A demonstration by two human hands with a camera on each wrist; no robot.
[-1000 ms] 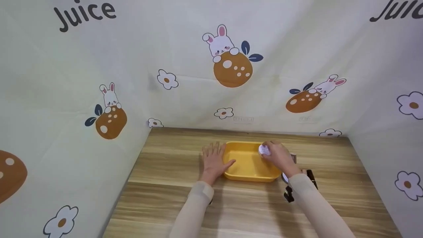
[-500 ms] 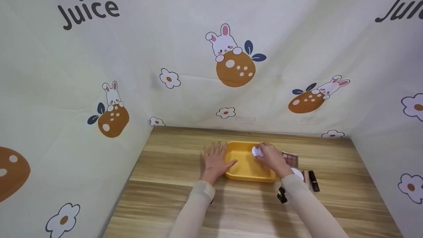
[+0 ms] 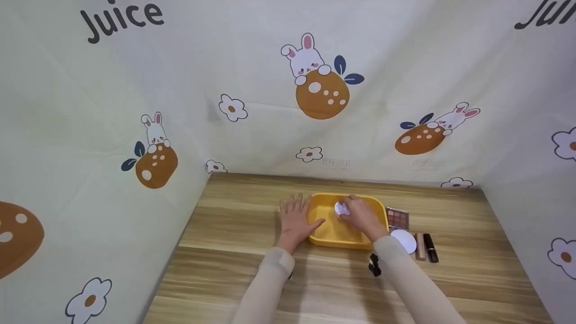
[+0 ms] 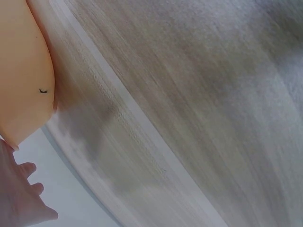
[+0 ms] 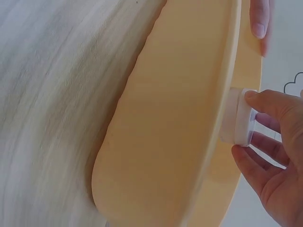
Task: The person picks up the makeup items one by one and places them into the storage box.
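A yellow plastic basin [image 3: 330,235] sits on the wood-grain table. My right hand [image 3: 362,218] grips a small white round jar [image 3: 341,209] inside the basin's outline in the head view. Thumb and fingers pinch the lid of that jar [image 5: 243,117] in the right wrist view, where the basin wall [image 5: 165,118] hides its lower part. At the basin's left side, my left hand [image 3: 297,224] lies with fingers spread, its thumb over the rim. Only part of the left hand [image 4: 19,191] shows beside the basin in the left wrist view.
Right of the basin lie an eyeshadow palette [image 3: 398,218], a white round flat item [image 3: 403,241], a pinkish-brown tube [image 3: 420,246] and a black tube [image 3: 430,248]. Fabric walls [image 3: 252,139] with rabbit and fruit prints enclose the table's back and sides.
My right hand has moved left across the basin with the white jar, uncovering the palette, the round item and the tubes. My left hand stays at the basin's left side.
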